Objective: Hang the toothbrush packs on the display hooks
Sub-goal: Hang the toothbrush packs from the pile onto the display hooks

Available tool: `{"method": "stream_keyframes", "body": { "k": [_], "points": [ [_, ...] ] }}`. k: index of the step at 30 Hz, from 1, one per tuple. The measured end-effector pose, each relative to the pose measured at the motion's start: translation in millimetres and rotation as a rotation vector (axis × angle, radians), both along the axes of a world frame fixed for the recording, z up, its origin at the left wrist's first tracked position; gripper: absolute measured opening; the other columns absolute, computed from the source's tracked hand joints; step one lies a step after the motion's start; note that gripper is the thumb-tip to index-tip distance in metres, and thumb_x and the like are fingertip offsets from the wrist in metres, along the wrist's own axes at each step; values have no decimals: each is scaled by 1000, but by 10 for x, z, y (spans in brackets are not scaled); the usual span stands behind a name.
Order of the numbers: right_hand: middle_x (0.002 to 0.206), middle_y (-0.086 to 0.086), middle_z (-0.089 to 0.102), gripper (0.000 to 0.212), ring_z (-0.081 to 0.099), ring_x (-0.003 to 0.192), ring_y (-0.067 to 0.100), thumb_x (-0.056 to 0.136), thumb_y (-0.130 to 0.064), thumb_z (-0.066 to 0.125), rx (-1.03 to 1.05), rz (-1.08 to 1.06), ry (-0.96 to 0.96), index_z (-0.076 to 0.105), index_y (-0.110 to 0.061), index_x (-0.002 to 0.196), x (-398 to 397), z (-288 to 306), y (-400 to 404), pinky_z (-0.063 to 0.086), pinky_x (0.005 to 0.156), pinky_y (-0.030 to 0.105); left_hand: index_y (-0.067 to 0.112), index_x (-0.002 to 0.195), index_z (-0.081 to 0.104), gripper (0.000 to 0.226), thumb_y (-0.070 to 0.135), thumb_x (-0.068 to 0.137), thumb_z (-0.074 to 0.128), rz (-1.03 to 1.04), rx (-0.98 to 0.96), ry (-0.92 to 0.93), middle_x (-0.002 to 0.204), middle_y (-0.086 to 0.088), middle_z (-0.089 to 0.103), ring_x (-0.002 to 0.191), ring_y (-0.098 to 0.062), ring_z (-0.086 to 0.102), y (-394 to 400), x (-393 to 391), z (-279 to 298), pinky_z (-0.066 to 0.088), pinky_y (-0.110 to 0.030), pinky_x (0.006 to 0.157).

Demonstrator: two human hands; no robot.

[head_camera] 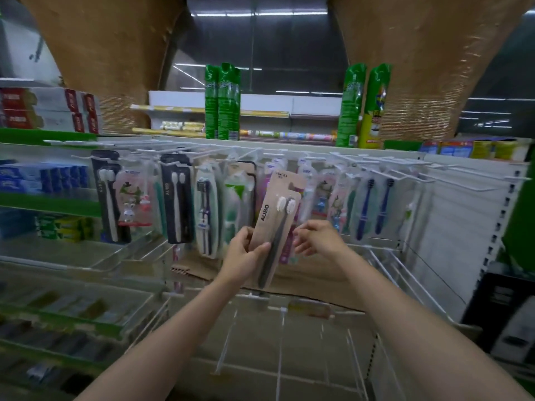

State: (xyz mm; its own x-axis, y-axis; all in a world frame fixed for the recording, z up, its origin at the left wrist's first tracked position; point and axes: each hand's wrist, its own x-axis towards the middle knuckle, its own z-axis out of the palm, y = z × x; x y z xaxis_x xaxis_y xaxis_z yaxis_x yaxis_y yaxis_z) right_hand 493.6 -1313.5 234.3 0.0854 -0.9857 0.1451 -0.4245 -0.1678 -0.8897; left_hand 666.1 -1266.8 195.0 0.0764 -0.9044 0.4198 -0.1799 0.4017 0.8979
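My left hand (242, 256) grips a tan AUBO toothbrush pack (267, 221) by its lower half, tilted with its top toward the hooks. Another tan pack sits just behind it. My right hand (314, 238) is at the pack's right edge, fingers curled near a pink pack (286, 250) behind; what it holds is unclear. White display hooks (376, 172) run across the panel, many carrying hung toothbrush packs (176, 204).
Bare white hooks (463, 175) stick out at the right of the rail. Wire baskets (289, 342) and cardboard (312, 287) lie below the hooks. Toothpaste boxes (43, 178) fill shelves on the left. Green bags (223, 102) stand on the top shelf.
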Motion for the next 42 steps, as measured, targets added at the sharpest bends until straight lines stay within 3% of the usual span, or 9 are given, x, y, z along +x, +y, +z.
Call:
{"method": "stream_keyframes", "body": {
  "k": [9, 15, 17, 20, 27, 32, 34, 38, 42],
  "points": [
    [65, 8, 60, 22, 57, 34, 5, 97, -1, 41, 24, -175, -80, 58, -8, 83, -1022, -50, -126, 46, 38, 17, 3, 94, 56, 21, 17, 83, 67, -75, 29, -164, 87, -9, 63, 80, -17, 57, -299, -965, -36, 46, -29, 73],
    [98, 21, 64, 24, 63, 80, 27, 91, 7, 38, 38, -110, -142, 59, -1, 101, -1361, -20, -235, 54, 77, 39, 11, 96, 52, 17, 20, 87, 63, -20, 185, -101, 92, -2, 58, 84, -17, 55, -527, -1549, -32, 44, -28, 70],
    [112, 17, 61, 24, 60, 91, 21, 93, 1, 42, -6, -146, -65, 57, -2, 112, -1489, -25, -309, 54, 80, 37, 11, 97, 49, 17, 21, 89, 61, 17, 206, -104, 92, -1, 55, 82, -15, 53, -571, -1670, -10, 41, -25, 63],
    [121, 10, 55, 26, 56, 92, 17, 96, -11, 49, -38, -205, -40, 50, -5, 121, -1673, -21, -473, 53, 88, 37, 13, 101, 49, 19, 23, 90, 60, 37, 216, -115, 97, 0, 55, 91, -18, 53, -640, -1770, 20, 43, -29, 75],
    [148, 11, 36, 65, 41, 132, 29, 91, -25, 60, -59, -257, 61, 28, -7, 144, -1816, 94, -913, 36, 109, 41, 15, 105, 47, 16, 21, 92, 55, 44, 193, -72, 99, 2, 54, 97, -17, 52, -786, -1849, 58, 42, -33, 82],
    [154, 13, 26, 93, 28, 140, 32, 85, -26, 67, -35, -242, -163, 2, -11, 151, -1787, 134, -1165, 23, 115, 53, 15, 101, 49, 12, 18, 92, 56, 17, 196, -23, 94, 5, 56, 97, -15, 54, -861, -1863, 6, 43, -30, 82],
    [146, 8, 37, 85, 37, 135, 30, 86, -22, 66, -34, -251, -260, 11, -5, 148, -1764, 122, -1245, 28, 113, 48, 14, 101, 51, 12, 18, 91, 57, 32, 190, -37, 95, 3, 57, 94, -14, 55, -897, -1846, 11, 43, -26, 76],
    [117, 13, 63, 13, 60, 101, 31, 92, -15, 57, -81, -232, -245, 59, -11, 105, -1717, 86, -1293, 48, 94, 47, 11, 107, 52, 18, 19, 91, 58, 31, 193, -54, 98, 2, 59, 96, -14, 55, -902, -1806, 34, 42, -24, 76],
    [104, 7, 61, 9, 57, 94, 22, 98, -13, 47, -164, -184, -272, 56, -15, 99, -1758, 26, -1179, 48, 91, 43, 11, 110, 53, 19, 16, 92, 55, 7, 174, -53, 102, 1, 58, 97, -13, 54, -884, -1818, 37, 42, -24, 77]
  ]
}}
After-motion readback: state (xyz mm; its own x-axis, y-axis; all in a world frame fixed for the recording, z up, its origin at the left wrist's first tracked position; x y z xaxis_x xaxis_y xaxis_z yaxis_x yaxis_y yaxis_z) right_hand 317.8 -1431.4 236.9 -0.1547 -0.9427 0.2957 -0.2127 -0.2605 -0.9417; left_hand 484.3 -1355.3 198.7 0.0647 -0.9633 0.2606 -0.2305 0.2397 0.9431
